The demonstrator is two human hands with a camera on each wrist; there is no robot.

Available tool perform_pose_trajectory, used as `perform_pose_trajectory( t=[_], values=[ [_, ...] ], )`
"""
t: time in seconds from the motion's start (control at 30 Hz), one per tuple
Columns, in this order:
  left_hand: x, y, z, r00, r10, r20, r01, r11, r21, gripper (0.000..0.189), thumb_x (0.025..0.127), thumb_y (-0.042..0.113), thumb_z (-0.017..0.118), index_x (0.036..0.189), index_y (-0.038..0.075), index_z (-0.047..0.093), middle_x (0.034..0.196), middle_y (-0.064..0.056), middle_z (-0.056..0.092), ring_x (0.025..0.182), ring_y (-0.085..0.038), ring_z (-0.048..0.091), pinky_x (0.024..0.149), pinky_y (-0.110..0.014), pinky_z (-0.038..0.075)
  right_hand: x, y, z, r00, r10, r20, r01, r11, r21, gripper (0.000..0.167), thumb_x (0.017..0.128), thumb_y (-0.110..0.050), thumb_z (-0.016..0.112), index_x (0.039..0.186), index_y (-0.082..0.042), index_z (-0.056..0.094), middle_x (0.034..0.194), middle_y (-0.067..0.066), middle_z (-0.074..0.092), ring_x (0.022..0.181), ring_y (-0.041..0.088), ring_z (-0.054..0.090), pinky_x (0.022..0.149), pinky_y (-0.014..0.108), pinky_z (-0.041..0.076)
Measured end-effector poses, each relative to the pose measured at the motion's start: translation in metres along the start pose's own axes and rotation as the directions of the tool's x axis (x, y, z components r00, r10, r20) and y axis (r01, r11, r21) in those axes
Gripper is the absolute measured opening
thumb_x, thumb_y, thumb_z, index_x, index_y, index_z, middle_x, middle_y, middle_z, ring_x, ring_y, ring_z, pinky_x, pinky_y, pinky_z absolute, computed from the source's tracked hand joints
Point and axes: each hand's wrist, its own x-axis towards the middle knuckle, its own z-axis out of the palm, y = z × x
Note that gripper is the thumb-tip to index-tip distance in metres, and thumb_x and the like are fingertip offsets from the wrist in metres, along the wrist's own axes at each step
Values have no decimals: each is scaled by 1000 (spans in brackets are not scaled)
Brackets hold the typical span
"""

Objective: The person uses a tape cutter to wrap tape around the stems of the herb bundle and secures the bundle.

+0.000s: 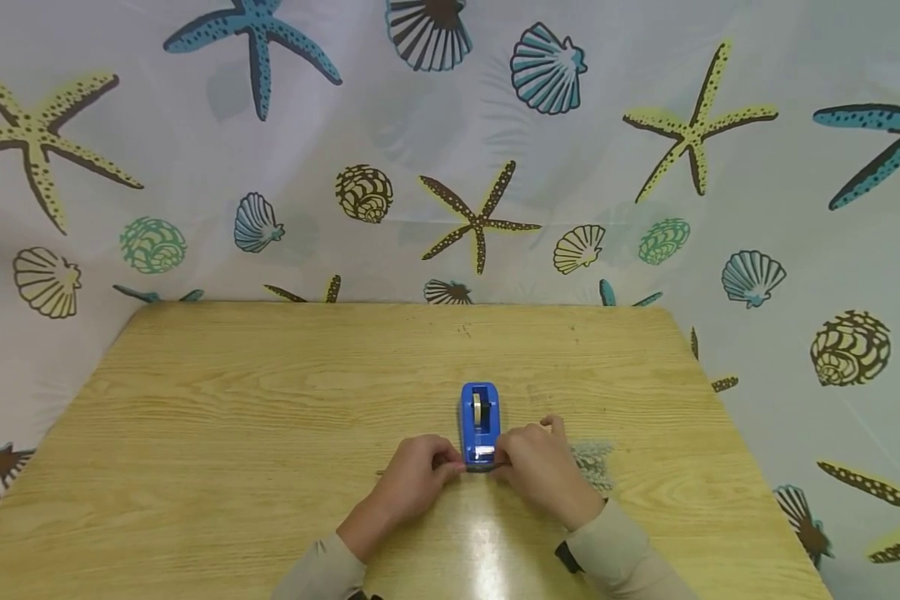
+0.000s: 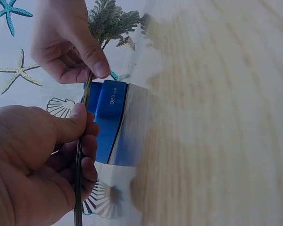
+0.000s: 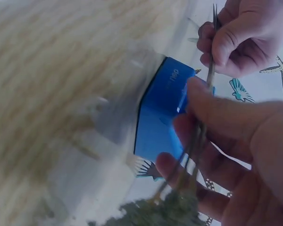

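A thin bundle of dark stems [image 2: 78, 162] with grey-green, feathery dried flower heads [image 1: 594, 464] lies across both hands, just in front of a blue tape dispenser [image 1: 482, 440]. My left hand [image 1: 417, 475] pinches the bare stems between thumb and fingers, as the left wrist view shows. Nearer the flower heads, my right hand [image 1: 542, 467] grips the same stems with thumb and fingers. In the right wrist view the stems [image 3: 198, 136] fan out below that hand towards the blossoms. Both hands are close to the dispenser's front end; whether tape touches the stems is hard to tell.
A light wooden table [image 1: 270, 392] carries the dispenser, whose roll of tape [image 1: 477, 408] sits in its far half. Behind and beside the table hangs a white cloth [image 1: 307, 150] printed with starfish and shells.
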Motion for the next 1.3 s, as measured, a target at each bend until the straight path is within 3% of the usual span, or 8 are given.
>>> perform_pose_trajectory(
  t=[0.23, 0.47, 0.77, 1.3],
  values=[
    [1, -2, -1, 1000, 7, -24, -7, 1000, -1, 6, 88, 12, 76, 82, 10, 74, 79, -1, 71, 69, -7, 57, 63, -21, 49, -6, 5, -5, 999, -32, 44, 35, 998, -60, 17, 96, -33, 67, 91, -21, 78, 88, -7, 74, 89, 21, 63, 105, 63, 30],
    [1, -1, -1, 999, -23, -27, 23, 1000, -9, 5, 86, 12, 77, 82, 11, 74, 78, 1, 70, 70, -8, 58, 64, -22, 49, -6, 9, -3, 999, -35, 15, 35, 999, -16, 11, 91, -30, 72, 89, -23, 80, 85, -10, 76, 81, 14, 61, 103, 60, 32],
    [4, 0, -2, 999, -18, -34, 17, 999, -41, 4, 85, 9, 77, 82, 9, 74, 77, 0, 70, 70, -8, 60, 64, -22, 51, -3, 11, -2, 1000, 2, -3, -2, 999, 35, 7, 85, -30, 77, 82, -25, 79, 80, -12, 75, 80, 12, 59, 105, 59, 30],
    [6, 3, -3, 998, -25, -55, 22, 998, -54, 7, 84, 5, 79, 83, 10, 73, 77, 2, 70, 71, -7, 61, 64, -22, 51, 2, 12, -1, 998, 26, -50, -21, 993, 112, 14, 76, -25, 86, 73, -20, 73, 66, -15, 67, 69, 5, 57, 102, 59, 32]
  ],
)
